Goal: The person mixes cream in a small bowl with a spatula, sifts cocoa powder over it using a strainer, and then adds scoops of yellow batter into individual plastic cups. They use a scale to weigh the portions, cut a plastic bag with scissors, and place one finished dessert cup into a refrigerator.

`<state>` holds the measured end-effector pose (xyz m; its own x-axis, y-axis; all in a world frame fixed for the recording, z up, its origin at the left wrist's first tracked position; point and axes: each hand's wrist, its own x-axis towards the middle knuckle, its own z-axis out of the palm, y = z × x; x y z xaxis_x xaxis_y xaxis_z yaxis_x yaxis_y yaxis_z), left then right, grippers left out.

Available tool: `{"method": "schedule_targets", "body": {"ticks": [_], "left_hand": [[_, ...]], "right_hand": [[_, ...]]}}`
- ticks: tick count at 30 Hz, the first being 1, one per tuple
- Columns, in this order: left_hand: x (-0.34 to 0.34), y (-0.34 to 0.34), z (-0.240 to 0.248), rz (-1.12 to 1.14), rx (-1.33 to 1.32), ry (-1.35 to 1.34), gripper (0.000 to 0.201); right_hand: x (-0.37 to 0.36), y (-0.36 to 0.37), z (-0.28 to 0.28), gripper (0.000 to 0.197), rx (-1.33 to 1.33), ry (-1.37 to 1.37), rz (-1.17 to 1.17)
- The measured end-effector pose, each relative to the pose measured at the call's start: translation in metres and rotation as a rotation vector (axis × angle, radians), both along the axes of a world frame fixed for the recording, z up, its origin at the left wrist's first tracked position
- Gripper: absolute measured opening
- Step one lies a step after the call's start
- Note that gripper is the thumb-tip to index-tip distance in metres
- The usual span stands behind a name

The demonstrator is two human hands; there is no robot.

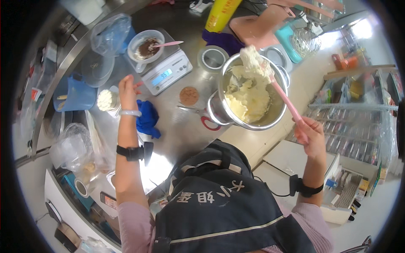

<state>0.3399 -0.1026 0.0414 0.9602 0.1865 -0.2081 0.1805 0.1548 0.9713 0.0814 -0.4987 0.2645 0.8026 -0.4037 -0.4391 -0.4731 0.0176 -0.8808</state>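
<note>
My right hand [310, 134] is closed around the handle of a pink spatula [287, 100]. Thick pale cream [253, 62] clings to the spatula's head, which is raised over the rim of a two-handled steel pot [233, 117]. More pale yellow cream [249, 101] lies inside that pot. With its fingers stretched out and nothing visible in them, my left hand [128, 89] hovers at the left, between a cup of white cream [107, 100] and a digital kitchen scale [179, 63]. A white bowl [140, 62] of brown powder with a pink-handled tool stands on the scale's far side.
Red-handled scissors [209, 122] and a brown round piece [189, 96] lie left of the pot. Blue cloth or gloves [147, 119] sit near my left wrist. At the back are a pink mixer [259, 31], a wire whisk [306, 42] and a yellow bag [222, 16]. Blue pitcher [80, 95] far left.
</note>
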Motion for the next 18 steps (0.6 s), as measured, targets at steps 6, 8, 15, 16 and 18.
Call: {"method": "schedule_targets", "body": {"ticks": [6, 8, 15, 16, 18], "left_hand": [[-0.071, 0.017, 0.033, -0.109, -0.052, 0.099, 0.026], [-0.086, 0.027, 0.033, -0.135, -0.105, 0.091, 0.021], [-0.124, 0.062, 0.027, -0.115, -0.164, 0.121, 0.021], [-0.129, 0.067, 0.026, -0.108, -0.173, 0.116, 0.021], [-0.134, 0.076, 0.029, -0.090, -0.205, 0.127, 0.019]], "right_hand": [[0.041, 0.109, -0.016, 0.027, -0.013, -0.319, 0.085], [0.057, 0.148, -0.027, 0.029, 0.000, -0.383, 0.078], [0.107, 0.234, -0.084, 0.032, -0.370, -0.533, 0.084], [0.113, 0.241, -0.093, 0.032, -0.376, -0.540, 0.096], [0.126, 0.250, -0.115, 0.031, -0.501, -0.612, 0.042]]}}
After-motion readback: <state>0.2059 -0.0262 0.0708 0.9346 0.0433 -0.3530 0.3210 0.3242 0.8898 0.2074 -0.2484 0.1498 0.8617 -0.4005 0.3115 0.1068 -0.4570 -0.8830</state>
